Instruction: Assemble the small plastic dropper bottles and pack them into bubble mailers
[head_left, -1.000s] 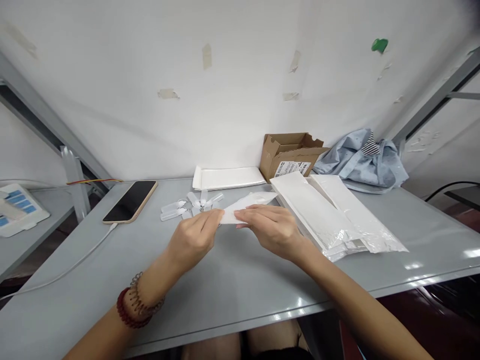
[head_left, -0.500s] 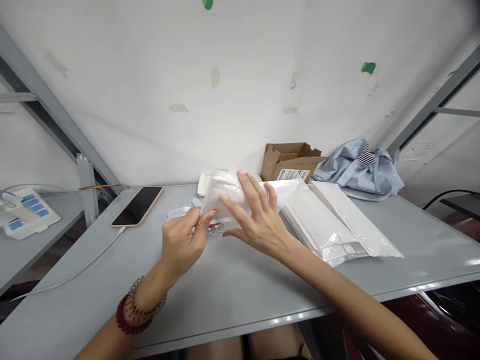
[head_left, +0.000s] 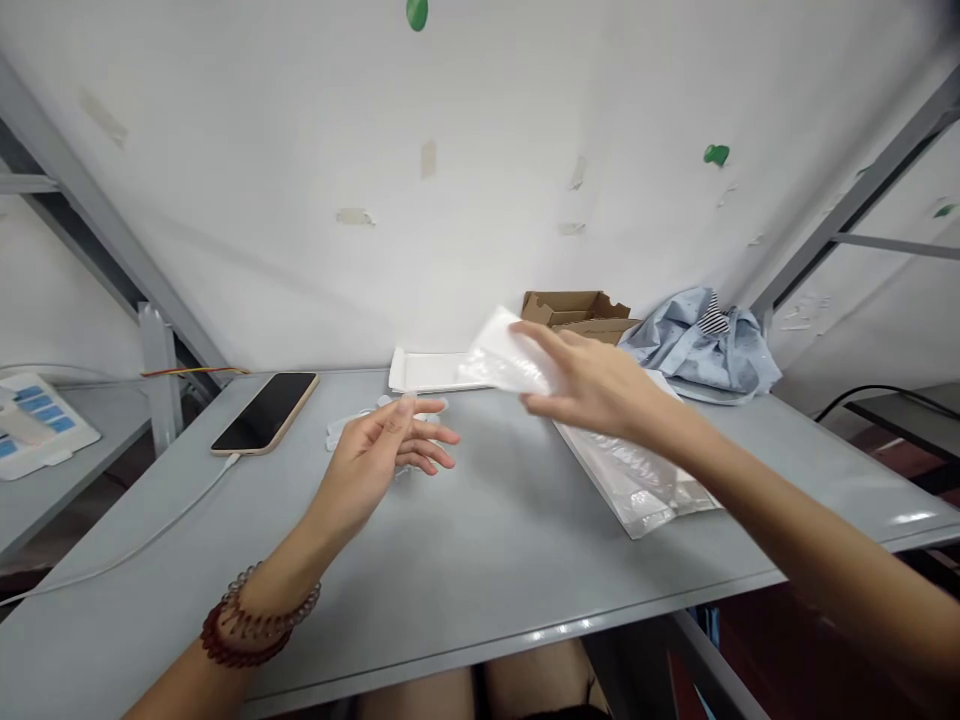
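In my right hand (head_left: 600,380) is a white packet in clear plastic wrap (head_left: 501,358), gripped near its right end and lifted above the table. It is slightly blurred by motion. My left hand (head_left: 382,440) holds nothing; its fingers are apart and point to the right. Beneath and behind that hand lie some small clear-and-white items (head_left: 341,430), partly hidden, whose kind I cannot make out. White plastic-wrapped packages (head_left: 637,490) lie on the table under my right forearm, which covers part of them. A shallow white tray-like box (head_left: 431,370) stands against the wall.
On the left of the grey table (head_left: 480,560) lies a phone (head_left: 264,412) with a white cable (head_left: 172,530). A brown cardboard box (head_left: 574,308) and a crumpled light-blue cloth (head_left: 694,350) are at the back right. A power strip (head_left: 45,425) sits beyond the left edge.
My left hand has let go of the white packet and opened. My right hand, flat against the packet before, now grips it and has carried it to the right, uncovering the shallow white box.
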